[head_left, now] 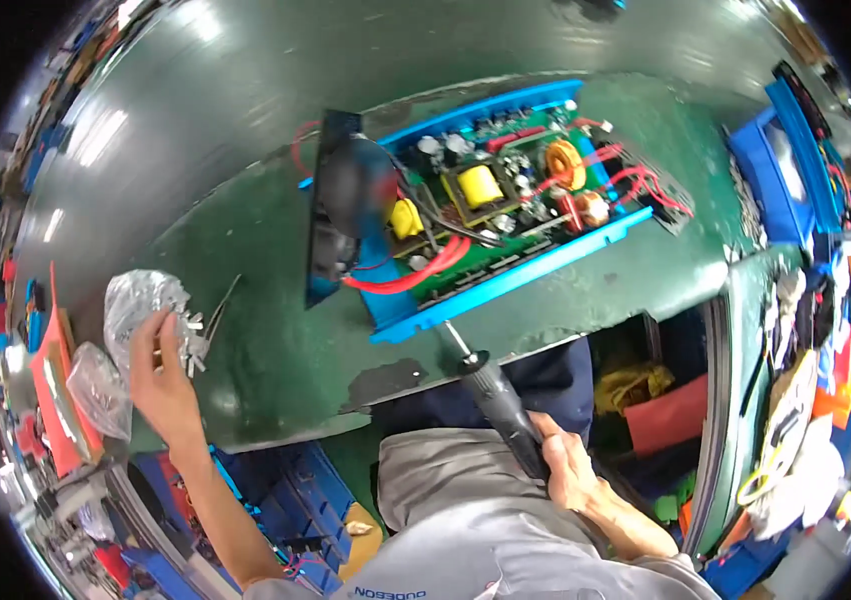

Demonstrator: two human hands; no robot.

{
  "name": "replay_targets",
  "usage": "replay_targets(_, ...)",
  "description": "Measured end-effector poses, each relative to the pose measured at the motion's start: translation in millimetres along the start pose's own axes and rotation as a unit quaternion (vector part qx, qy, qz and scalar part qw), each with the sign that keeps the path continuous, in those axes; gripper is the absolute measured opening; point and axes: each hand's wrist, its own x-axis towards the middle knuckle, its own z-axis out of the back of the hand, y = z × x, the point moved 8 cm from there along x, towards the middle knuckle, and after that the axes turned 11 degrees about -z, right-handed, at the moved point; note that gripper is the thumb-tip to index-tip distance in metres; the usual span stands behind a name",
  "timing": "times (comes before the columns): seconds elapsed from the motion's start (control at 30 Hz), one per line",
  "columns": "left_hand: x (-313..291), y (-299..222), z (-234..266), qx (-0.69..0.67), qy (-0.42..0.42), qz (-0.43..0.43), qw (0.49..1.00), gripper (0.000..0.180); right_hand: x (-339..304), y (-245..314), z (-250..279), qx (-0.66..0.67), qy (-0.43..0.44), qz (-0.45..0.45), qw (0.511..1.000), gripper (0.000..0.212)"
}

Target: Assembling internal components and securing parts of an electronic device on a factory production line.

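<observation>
Nearest to us, our right hand (pixel 570 470) is wrapped around the rear of a black power screwdriver (pixel 500 405), its bit pointing away from us. The bit's tip meets the near rail of the blue housing (pixel 545 262) in our view; we cannot tell whether it touches or hovers. We judge it safest to hold the tool clear of the parts while our eyes are on the other hand.

To the left, our left hand (pixel 165 385) reaches with bent fingers over a clear plastic bag (pixel 135 300) and small silver pieces (pixel 195 345). We cannot tell whether the fingertips pinch anything; lifting one piece by its edges should serve us better than raking the heap. Slim tweezers (pixel 225 315) lie just beside them.

Beyond the tool, the housing sits tilted across the green bench (pixel 275 380), carrying a circuit board with yellow transformers (pixel 480 186). A black end panel (pixel 323 260) stands at its left, and thick red wires (pixel 415 275) loop near it; we should steer the bit clear of those.
</observation>
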Motion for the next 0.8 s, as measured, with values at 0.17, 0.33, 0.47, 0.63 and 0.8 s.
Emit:
replay_targets(0.17,-5.2,-173.1,-15.8,-0.146,0.031,-0.228,0.962,0.016,-4.4,-7.7,-4.0,0.025,0.031,-0.012,0.999,0.047)
replay_targets(0.33,7.0,-245.0,-48.2,-0.067,0.052,-0.41,0.908,0.017,-1.4,-6.5,-5.1,0.045,-0.014,0.061,0.997,0.043)
replay_targets(0.47,5.7,-249.0,-64.6,0.016,0.13,-0.437,0.89,0.009,-2.1,5.4,-3.3,0.07,0.001,0.042,0.997,0.044)
replay_targets(0.63,2.6,-267.5,-69.7,0.054,0.112,-0.515,0.848,0.006,-2.1,1.1,-5.8,0.082,0.001,0.061,0.995,0.051)
replay_targets(0.8,-1.8,-282.1,-78.8,0.125,0.13,-0.562,0.807,0.006,-1.1,1.3,-9.2,0.08,0.006,0.057,0.995,0.056)
